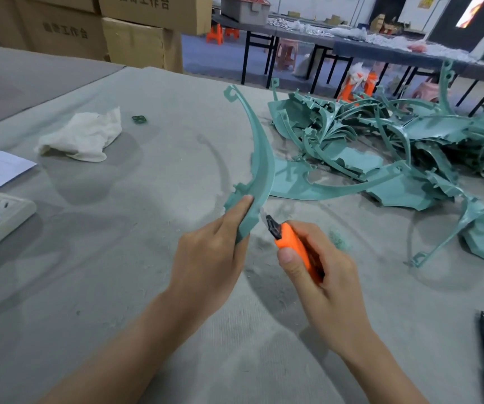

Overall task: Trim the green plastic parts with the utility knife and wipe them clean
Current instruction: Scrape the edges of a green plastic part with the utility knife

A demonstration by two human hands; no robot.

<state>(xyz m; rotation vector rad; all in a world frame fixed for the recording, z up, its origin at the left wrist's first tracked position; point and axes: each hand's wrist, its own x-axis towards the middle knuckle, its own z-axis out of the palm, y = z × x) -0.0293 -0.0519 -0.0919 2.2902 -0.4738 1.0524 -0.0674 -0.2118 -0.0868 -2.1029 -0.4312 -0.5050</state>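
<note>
Above grey table [147,258], left hand [211,255] grips curved green part [261,158], right hand [322,272] fingers clasp orange utility knife [290,243], blade touching part

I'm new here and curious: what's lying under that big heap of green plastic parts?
The heap of green parts lies directly on the grey table cover, which shows through gaps at its near edge. Anything beneath the tangled middle is covered, so I cannot tell.
</note>
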